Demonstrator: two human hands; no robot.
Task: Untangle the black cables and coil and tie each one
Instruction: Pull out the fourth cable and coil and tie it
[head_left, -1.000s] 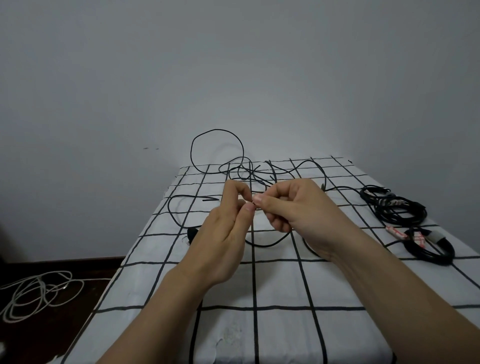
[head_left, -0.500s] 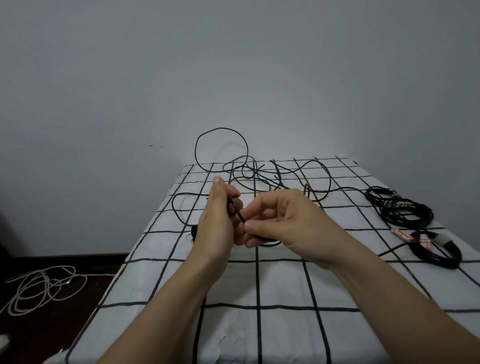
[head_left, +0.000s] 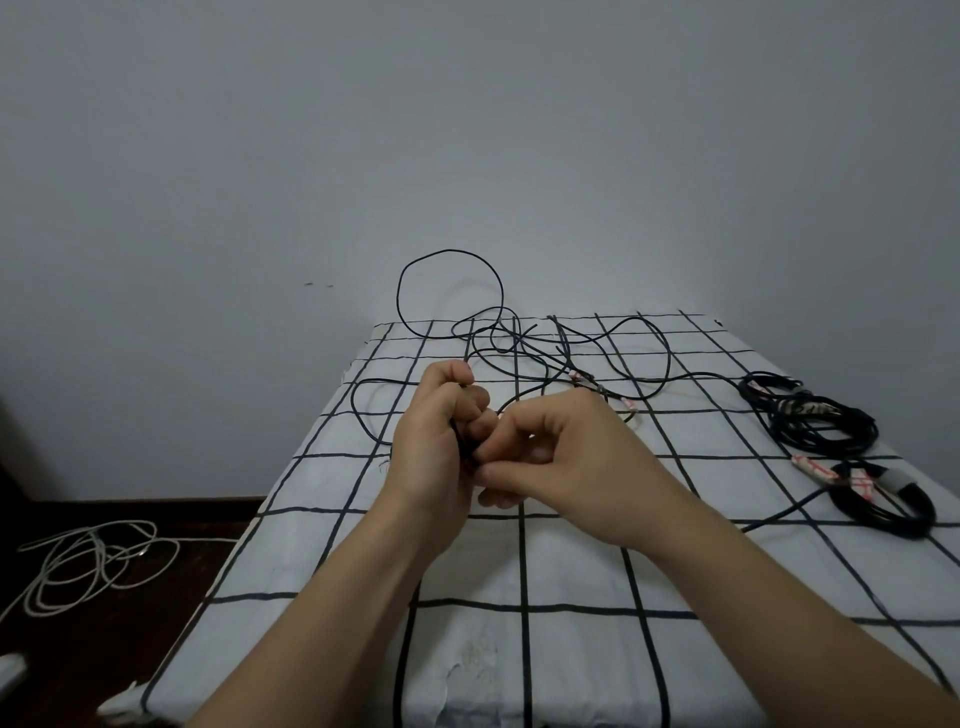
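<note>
A thin black cable (head_left: 639, 387) sprawls in loose loops over the far half of the white grid-patterned table (head_left: 571, 577), one loop standing up against the wall. My left hand (head_left: 434, 441) grips a short stretch of this cable in its curled fingers. My right hand (head_left: 566, 462) meets it from the right, thumb and fingers pinching the same cable just below the left fingers. Both hands hover above the table's middle. The cable's end inside the hands is hidden.
Two coiled black cables lie at the table's right edge: one further back (head_left: 810, 418), one nearer (head_left: 883, 501) with red-and-white tags. A white cable (head_left: 88, 564) lies tangled on the dark floor at left. A grey wall stands behind.
Both hands have drawn together and a little nearer to me. The left hand went from a fingertip pinch to a closed grip on the cable. The far loops have shifted slightly.
</note>
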